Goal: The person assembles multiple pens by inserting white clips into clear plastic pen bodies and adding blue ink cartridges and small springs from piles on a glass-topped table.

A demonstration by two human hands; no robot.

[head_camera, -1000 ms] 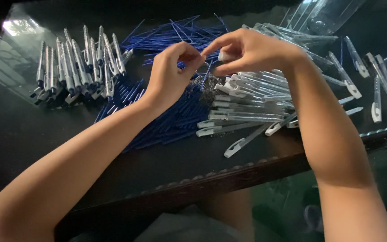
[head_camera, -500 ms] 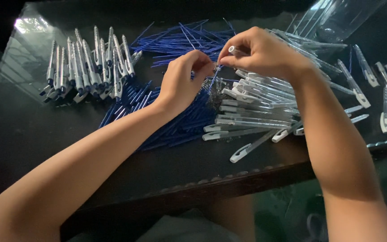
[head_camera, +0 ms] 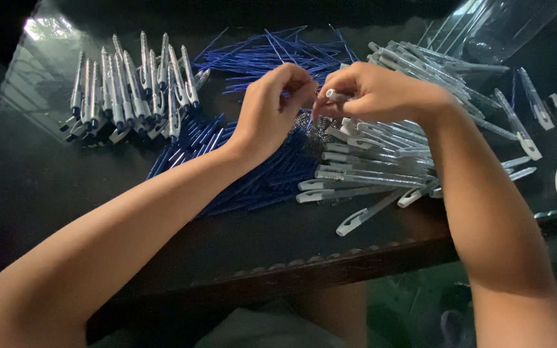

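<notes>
My right hand point(head_camera: 381, 93) is closed around a clear pen barrel point(head_camera: 336, 95), whose white end sticks out toward the left. My left hand point(head_camera: 277, 103) has its fingertips pinched together right at that end, on something too small to make out. Both hands hover over a pile of clear pen barrels with white clips point(head_camera: 369, 167) and a small heap of metal springs point(head_camera: 314, 129). Blue refills point(head_camera: 259, 180) lie heaped under my left wrist.
A row of assembled pens point(head_camera: 130, 90) lies at the far left of the dark table point(head_camera: 46, 193). More thin blue refills point(head_camera: 272, 55) are spread at the back. Loose barrels point(head_camera: 549, 122) scatter to the right. A clear container point(head_camera: 504, 26) stands at the back right.
Both hands have stayed together over the piles, fingers working at the barrel's end. The view has shifted slightly, so everything sits a little more to the right.
</notes>
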